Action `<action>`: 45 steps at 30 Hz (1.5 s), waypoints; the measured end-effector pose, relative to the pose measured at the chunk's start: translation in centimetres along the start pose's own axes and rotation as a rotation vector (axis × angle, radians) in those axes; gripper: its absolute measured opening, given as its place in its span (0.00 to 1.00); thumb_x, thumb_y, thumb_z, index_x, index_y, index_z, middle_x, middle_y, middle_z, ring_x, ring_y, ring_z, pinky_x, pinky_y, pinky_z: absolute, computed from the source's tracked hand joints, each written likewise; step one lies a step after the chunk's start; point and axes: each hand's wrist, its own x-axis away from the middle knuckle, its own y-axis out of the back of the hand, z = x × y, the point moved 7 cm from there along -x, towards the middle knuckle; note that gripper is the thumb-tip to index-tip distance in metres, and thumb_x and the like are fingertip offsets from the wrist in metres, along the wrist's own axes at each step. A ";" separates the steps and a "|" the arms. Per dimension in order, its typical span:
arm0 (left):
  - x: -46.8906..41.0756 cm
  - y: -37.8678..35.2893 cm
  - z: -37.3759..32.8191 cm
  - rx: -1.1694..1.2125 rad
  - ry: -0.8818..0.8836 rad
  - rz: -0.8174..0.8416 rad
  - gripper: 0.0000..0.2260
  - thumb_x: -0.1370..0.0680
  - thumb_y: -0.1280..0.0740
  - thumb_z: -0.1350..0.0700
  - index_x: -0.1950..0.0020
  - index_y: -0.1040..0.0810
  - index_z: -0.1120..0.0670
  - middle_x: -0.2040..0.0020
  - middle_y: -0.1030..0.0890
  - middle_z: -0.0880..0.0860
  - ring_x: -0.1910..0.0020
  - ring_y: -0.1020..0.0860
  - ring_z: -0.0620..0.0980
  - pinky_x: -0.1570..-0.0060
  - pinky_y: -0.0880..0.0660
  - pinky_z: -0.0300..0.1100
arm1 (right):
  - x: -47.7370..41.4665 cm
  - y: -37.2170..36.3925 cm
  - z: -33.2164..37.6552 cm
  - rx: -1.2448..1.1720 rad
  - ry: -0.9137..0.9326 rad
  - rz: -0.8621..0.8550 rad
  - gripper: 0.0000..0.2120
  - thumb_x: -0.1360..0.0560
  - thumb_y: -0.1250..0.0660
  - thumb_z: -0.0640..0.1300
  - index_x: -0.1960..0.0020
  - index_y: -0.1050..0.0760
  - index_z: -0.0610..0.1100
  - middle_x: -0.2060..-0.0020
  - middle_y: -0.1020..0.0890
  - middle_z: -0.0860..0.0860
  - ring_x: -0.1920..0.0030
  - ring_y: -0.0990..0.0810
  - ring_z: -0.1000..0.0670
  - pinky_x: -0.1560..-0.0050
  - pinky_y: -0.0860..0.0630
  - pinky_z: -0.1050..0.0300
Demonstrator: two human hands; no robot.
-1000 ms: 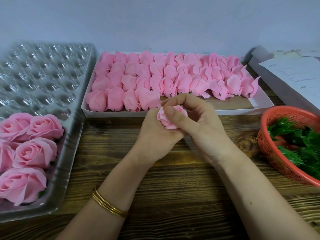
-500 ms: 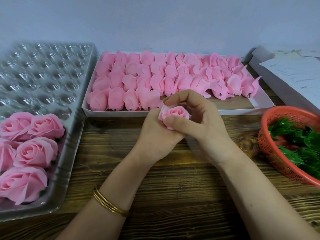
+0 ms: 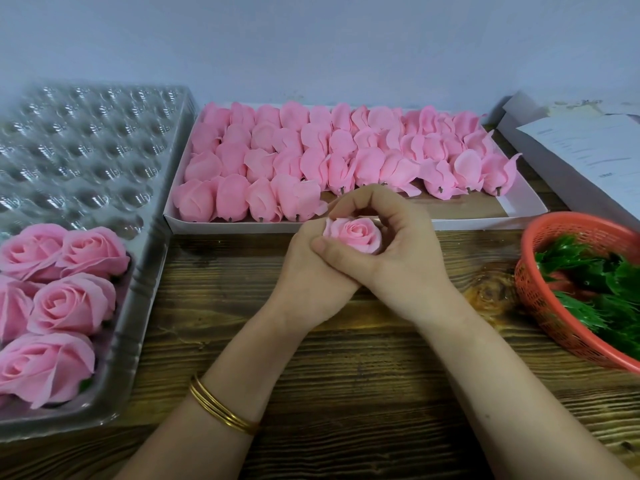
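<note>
- Two hands are brought together above the wooden table, just in front of the white box, and one pink rose is held between them.
- The rose is kept clear of the tabletop. Its bloom is turned up toward the camera, so the spiral at its centre is plainly seen.
- The left hand is curled round the flower from the left and from below. Its fingertips are hidden by the rose and by the other hand.
- The right hand is closed on the same flower. Its thumb is laid across the near side of the petals, and its fingers are arched over the far side.
- Thin gold bangles are worn on the left wrist.
- Rows of closed pink buds are packed in the white box, with short dark stems pointed toward the person. A bare brown strip of the base is left at the front right of the box.
- A clear plastic tray with round cups is set at the left, and several opened roses are seated at its near end.
- An orange mesh basket filled with green leaves is placed at the right, partly cut off by the frame edge.
- Printed papers are laid at the far right, behind the basket.
</note>
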 end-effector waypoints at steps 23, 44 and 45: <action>-0.2 0.0 0.1 0.340 0.035 0.032 0.06 0.28 0.28 0.63 0.55 0.22 0.56 0.69 0.21 0.41 0.71 0.24 0.36 0.69 0.32 0.24 | -0.5 -0.2 -2.4 -0.802 -0.310 0.194 0.13 0.32 0.33 0.31 0.48 0.22 0.37 0.55 0.16 0.42 0.51 0.18 0.45 0.46 0.20 0.55; 0.2 -1.2 -0.4 0.200 0.029 0.186 0.07 0.27 0.26 0.69 0.55 0.21 0.60 0.60 0.18 0.52 0.57 0.18 0.50 0.52 0.21 0.42 | -0.4 0.6 -1.4 -0.711 -0.246 0.254 0.10 0.39 0.28 0.35 0.58 0.16 0.42 0.47 0.18 0.46 0.45 0.20 0.47 0.42 0.23 0.53; 0.2 -1.2 -0.3 0.211 0.031 0.188 0.07 0.27 0.26 0.69 0.52 0.21 0.63 0.57 0.17 0.58 0.54 0.17 0.55 0.50 0.20 0.45 | -0.4 0.4 -1.4 -0.700 -0.250 0.263 0.10 0.39 0.29 0.34 0.58 0.16 0.42 0.47 0.18 0.46 0.45 0.20 0.47 0.42 0.23 0.52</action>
